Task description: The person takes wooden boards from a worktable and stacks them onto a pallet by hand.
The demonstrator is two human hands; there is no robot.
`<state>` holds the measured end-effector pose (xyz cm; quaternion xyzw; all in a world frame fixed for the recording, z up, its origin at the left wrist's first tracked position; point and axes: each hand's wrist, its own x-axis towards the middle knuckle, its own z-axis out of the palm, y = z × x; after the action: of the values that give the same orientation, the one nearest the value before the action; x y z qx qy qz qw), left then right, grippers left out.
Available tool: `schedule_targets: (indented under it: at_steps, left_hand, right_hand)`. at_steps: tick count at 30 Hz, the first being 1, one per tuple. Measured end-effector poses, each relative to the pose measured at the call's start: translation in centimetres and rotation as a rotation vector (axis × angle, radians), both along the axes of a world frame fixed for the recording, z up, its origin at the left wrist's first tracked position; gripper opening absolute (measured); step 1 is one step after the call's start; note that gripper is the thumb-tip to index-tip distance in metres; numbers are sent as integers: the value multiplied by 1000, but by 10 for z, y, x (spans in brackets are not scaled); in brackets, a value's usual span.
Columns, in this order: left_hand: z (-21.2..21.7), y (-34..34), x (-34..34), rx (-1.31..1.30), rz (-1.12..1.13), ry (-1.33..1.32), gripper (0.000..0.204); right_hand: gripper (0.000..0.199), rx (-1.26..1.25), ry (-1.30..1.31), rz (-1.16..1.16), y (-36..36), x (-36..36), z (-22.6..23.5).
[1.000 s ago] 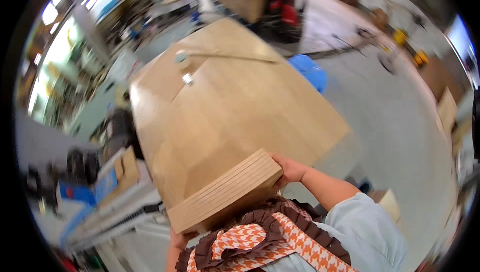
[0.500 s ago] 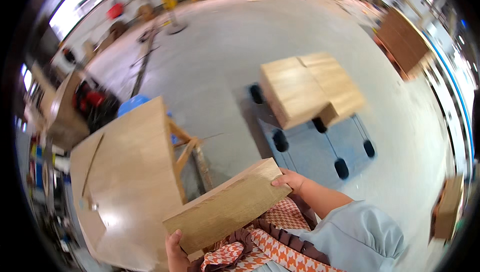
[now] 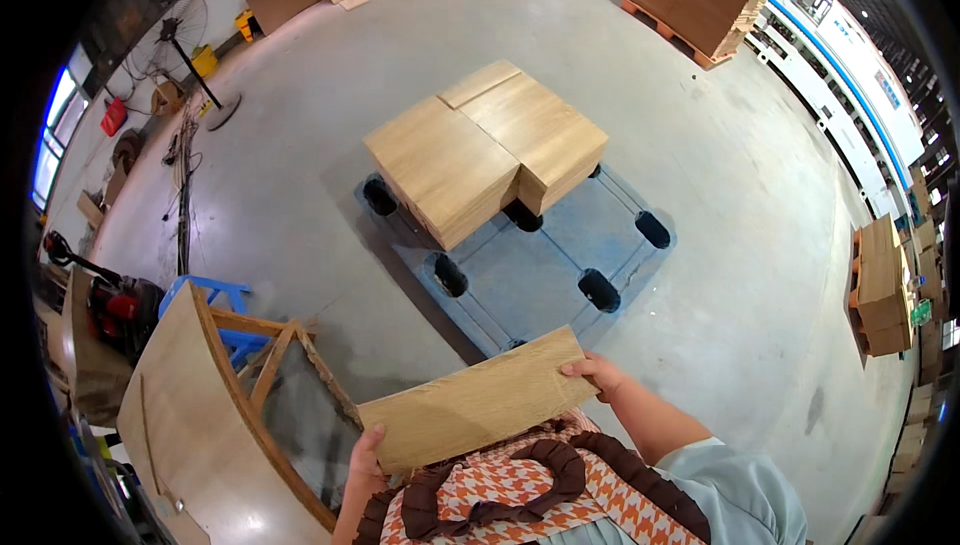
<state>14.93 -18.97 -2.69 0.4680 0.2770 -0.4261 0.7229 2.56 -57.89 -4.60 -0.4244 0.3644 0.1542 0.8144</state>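
Note:
A light wood-grain board point(image 3: 470, 400) is held in front of my body, its long side running across the view and its right end higher. My left hand point(image 3: 367, 453) grips the lower left end, thumb on the front face. At the other end, my right hand point(image 3: 597, 377) closes round the edge, thumb also in front. Whether it is one board or several together I cannot tell. Just ahead lies a blue plastic pallet point(image 3: 530, 270) with dark oval holes. Stacks of similar wood-grain boards point(image 3: 440, 160) cover its far left part, standing side by side.
A wood-topped table point(image 3: 200, 415) on a timber frame stands at my left, with a blue stool point(image 3: 240, 295) behind it. Further off are a red-and-black pallet truck point(image 3: 125, 305), a standing fan point(image 3: 195, 70), stacked brown sheets point(image 3: 690, 0) and another stack point(image 3: 880, 285) at right.
My view has swung right, so the pallet now sits more centrally and the table further left. The board has tilted, showing its broad face and less of its top edge. Both hands keep hold.

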Motion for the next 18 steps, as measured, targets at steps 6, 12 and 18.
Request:
schedule_targets:
  at_steps: [6,12,18]
  left_hand:
    - [-44,-35,36,-38,-23,48,58]
    - [-58,-65,112,-150,-94,11,59]
    - [-98,-98,139,-168,-61,10,71]
  right_hand:
    - [53,-4,72,41,-43,41,2]
    - [55,-30,50,-22,-69,103,-28]
    - [54,-65,178,37,-116,169,-43]
